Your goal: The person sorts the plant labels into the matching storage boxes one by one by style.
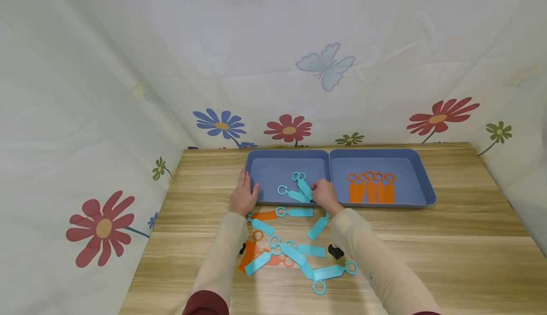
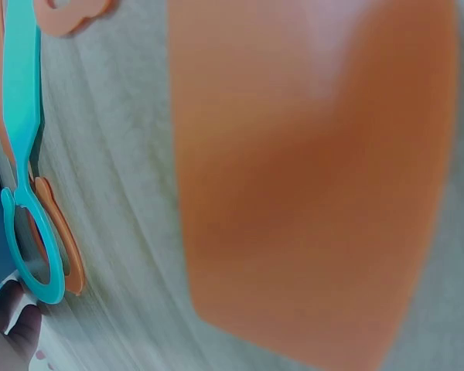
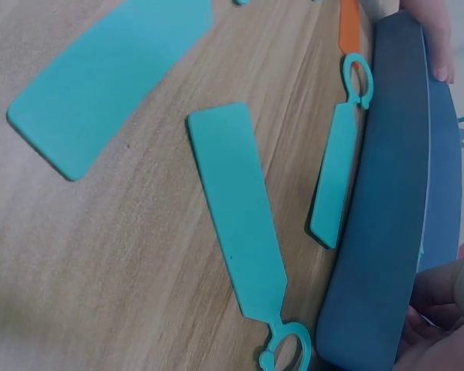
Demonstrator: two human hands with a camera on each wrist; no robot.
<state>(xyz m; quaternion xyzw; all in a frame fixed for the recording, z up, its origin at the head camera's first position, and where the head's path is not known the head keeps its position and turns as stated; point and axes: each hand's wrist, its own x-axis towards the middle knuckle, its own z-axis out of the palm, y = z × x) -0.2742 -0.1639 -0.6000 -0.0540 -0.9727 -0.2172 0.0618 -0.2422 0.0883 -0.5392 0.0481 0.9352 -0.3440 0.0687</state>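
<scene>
My left hand (image 1: 244, 195) lies along the left rim of the left blue tray (image 1: 265, 163), fingers straight and thumb at the inner side. In the left tray, several turquoise loop tags overlap near its front wall. My right hand (image 1: 325, 196) reaches over that wall with curled fingers and pinches the lower end of a turquoise tag (image 1: 305, 189). Beside it lies another turquoise tag (image 1: 295, 195). From the right wrist view, the tray wall (image 3: 379, 232) partly hides the right fingers (image 3: 441, 286).
Several orange tags (image 1: 371, 191) stand in a row inside the right blue tray (image 1: 406, 163). On the wooden table (image 1: 470, 239), turquoise tags (image 1: 329, 272) and orange tags (image 1: 249, 253) lie scattered between my forearms. A flowered curtain (image 1: 363, 92) rises behind the trays.
</scene>
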